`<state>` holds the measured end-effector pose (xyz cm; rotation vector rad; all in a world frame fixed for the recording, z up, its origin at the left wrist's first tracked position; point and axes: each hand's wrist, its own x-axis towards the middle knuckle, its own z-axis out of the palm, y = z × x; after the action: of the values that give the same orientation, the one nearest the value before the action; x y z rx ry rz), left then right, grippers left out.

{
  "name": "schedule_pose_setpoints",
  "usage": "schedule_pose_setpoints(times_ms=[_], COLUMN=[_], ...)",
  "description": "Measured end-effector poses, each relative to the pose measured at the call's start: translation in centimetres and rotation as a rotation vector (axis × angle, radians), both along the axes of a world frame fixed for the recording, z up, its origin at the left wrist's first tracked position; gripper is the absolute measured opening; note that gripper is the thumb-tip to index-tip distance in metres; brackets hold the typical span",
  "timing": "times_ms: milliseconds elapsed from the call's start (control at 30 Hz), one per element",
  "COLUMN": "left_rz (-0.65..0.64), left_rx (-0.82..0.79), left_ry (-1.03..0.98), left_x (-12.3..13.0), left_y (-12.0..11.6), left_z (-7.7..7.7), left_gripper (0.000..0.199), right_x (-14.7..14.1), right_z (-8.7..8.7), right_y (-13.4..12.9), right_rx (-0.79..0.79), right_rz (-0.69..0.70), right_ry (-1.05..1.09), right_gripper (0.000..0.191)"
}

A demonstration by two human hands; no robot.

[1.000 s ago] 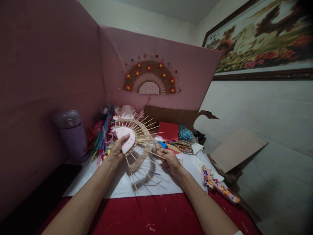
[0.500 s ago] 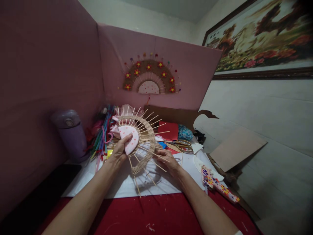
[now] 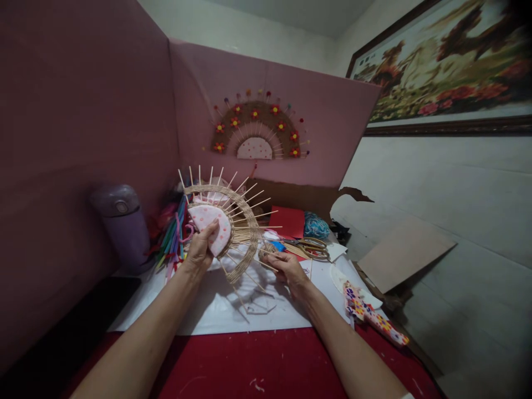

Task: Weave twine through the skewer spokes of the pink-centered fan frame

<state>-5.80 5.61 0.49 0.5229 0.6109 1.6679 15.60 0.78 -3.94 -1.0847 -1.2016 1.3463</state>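
Note:
My left hand (image 3: 201, 249) grips a half-round woven fan (image 3: 248, 213) by its pink-dotted white centre (image 3: 210, 227), thumb on the front. Thin wooden sticks radiate from that centre, and a band of brown twine is woven through them, with the stick ends poking out past it. My right hand (image 3: 291, 270) is closed around a small ball of brown twine (image 3: 267, 252), just right of the fan's lower sticks. Part of the ball is hidden by the fingers.
A purple bottle (image 3: 124, 227) stands left, beside coloured pipe cleaners (image 3: 174, 235). Behind lie red paper (image 3: 286, 220), blue yarn (image 3: 316, 225) and scissors (image 3: 313, 248). A flower-patterned object (image 3: 374, 316) lies right. A finished-looking fan (image 3: 254, 111) hangs on the pink board (image 3: 328, 122).
The fan has moved up and left in my left hand, its lower sticks lifting away from the white sheet. My right hand is now farther from the woven band, with the twine ball showing more.

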Motion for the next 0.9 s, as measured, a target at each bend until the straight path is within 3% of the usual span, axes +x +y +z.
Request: schedule_pose_setpoints(times_ms=[167, 367, 500, 767, 900], left_rz=[0.103, 0.182, 0.183, 0.196, 0.188], left_rx=[0.019, 0.007, 0.011, 0.003, 0.008], left_ry=[0.044, 0.073, 0.074, 0.049, 0.045], left_x=[-0.4, -0.7, -0.8, -0.6, -0.6], left_y=[0.2, 0.6, 0.6, 0.2, 0.4], left_z=[0.0, 0.0, 0.1, 0.7, 0.4], left_gripper=[0.022, 0.017, 0.015, 0.015, 0.015], right_x=[0.0, 0.2, 0.3, 0.1, -0.3], right_z=[-0.5, -0.9, -0.8, -0.1, 0.1], right_y=[0.4, 0.9, 0.7, -0.2, -0.9], right_rx=[0.047, 0.369, 0.441, 0.536, 0.676], right_rz=[-0.099, -0.343, -0.504, -0.634, -0.504], right_ry=[-0.073, -0.304, -0.454, -0.576, -0.614], right_gripper=[0.028, 0.023, 0.020, 0.020, 0.019])
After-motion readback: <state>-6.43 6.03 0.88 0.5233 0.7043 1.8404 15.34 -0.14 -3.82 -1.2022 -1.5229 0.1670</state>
